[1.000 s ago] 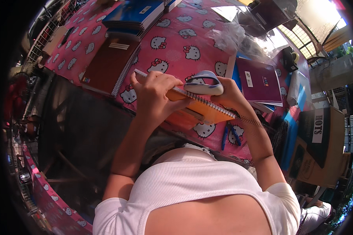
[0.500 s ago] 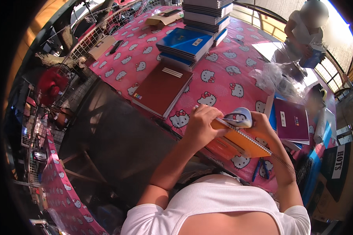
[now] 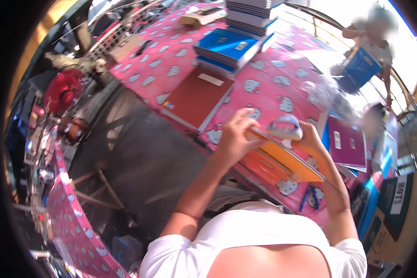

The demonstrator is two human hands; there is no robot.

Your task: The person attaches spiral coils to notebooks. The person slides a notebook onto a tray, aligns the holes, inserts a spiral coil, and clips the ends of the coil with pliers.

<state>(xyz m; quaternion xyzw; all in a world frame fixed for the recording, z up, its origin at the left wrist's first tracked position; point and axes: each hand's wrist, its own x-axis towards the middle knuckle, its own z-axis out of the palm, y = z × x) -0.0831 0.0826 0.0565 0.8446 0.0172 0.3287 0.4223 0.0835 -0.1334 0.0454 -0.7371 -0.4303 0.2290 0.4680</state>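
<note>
My left hand (image 3: 236, 138) is closed on the upper left end of an orange spiral notebook (image 3: 289, 160), thumb on one side and fingers on the other. The notebook is tilted, standing on edge above the table. My right hand (image 3: 310, 139) is wrapped round a pale, rounded tool with a loop-shaped handle (image 3: 286, 129), just beyond the notebook's bound edge; its exact kind is unclear. A thin coil (image 3: 334, 186) sticks out past the notebook's right end, along my right forearm. Below the notebook shows another orange surface (image 3: 260, 167), partly hidden.
A brown spiral notebook (image 3: 199, 99) lies ahead, beside piled blue notebooks (image 3: 229, 45). At right are a purple notebook (image 3: 346, 142), crumpled clear plastic (image 3: 322, 90), blue pens (image 3: 305, 199) and a cardboard box (image 3: 396, 231). A co-worker (image 3: 380, 34) holds a blue notebook (image 3: 359, 69).
The view has shifted slightly and blurred. Both my hands keep their holds, and the pale tool has turned a little. Across the table, the co-worker's blue notebook has swung to show its broad cover.
</note>
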